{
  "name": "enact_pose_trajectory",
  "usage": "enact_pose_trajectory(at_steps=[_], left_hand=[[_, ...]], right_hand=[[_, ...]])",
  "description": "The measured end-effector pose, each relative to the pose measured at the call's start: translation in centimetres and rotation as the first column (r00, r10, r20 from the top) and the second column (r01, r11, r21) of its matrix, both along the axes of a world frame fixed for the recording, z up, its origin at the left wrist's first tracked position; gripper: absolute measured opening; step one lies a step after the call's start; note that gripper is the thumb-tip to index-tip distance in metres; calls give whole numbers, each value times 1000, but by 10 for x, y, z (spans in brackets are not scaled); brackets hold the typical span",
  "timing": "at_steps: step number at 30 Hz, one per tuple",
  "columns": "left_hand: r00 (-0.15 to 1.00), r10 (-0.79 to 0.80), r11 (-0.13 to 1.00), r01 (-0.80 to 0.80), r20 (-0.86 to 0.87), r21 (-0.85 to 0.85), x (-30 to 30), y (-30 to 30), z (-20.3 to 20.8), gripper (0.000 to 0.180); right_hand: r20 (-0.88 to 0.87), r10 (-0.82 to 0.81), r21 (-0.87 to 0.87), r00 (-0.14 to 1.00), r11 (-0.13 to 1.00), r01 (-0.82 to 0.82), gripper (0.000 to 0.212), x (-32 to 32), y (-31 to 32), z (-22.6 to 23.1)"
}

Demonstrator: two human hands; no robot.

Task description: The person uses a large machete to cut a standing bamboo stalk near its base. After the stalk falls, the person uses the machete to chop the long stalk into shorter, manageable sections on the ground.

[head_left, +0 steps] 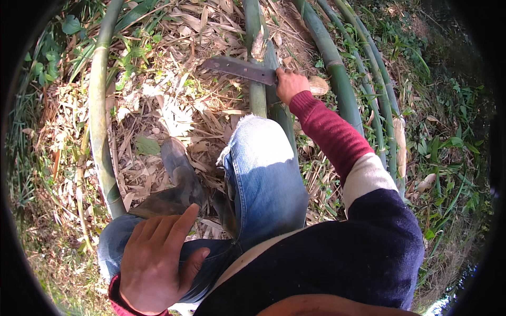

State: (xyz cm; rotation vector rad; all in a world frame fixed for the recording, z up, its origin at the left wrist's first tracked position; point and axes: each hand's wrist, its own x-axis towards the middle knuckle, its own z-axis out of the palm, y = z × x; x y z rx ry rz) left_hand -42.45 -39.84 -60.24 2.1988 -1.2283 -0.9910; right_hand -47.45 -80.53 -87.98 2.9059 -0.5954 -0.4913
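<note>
My right hand (291,85) is closed around the wooden handle of a machete (240,69). The dark blade points left and lies across, or just above, green bamboo poles (258,100) in front of my raised knee; whether it touches them I cannot tell. A pale, rough patch shows on one pole just beyond the blade. My left hand (157,258) is open and holds nothing, its fingers stretched out over my bent left leg, near the thigh.
A thick bamboo pole (99,100) runs along the left. Several more bamboo poles (342,89) lie to the right of my right hand. Dry leaves and husks (158,113) cover the ground around my boots (179,171). Green undergrowth (453,147) borders both sides.
</note>
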Motion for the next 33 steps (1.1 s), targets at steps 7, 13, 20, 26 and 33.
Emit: enact_pose_trajectory(at_steps=[7, 13, 20, 26, 33], left_hand=[[1000, -27, 999, 27, -3, -23, 1, -3, -6, 62], [999, 9, 999, -10, -32, -30, 2, 0, -4, 61], [999, 5, 1000, -6, -33, -27, 0, 0, -5, 62], [998, -59, 997, 58, -28, -53, 5, -5, -9, 61], [1000, 3, 998, -3, 2, -60, -3, 3, 0, 59]], right_hand=[[126, 47, -84, 991, 996, -37, 21, -2, -37, -16], [53, 426, 38, 903, 903, -428, 18, -32, -2, -11], [61, -76, 15, 995, 997, 75, 25, -12, -11, -15], [160, 89, -148, 983, 987, -65, 23, -18, -52, -20], [197, 302, 187, 933, 922, -338, 34, -50, -29, -36]])
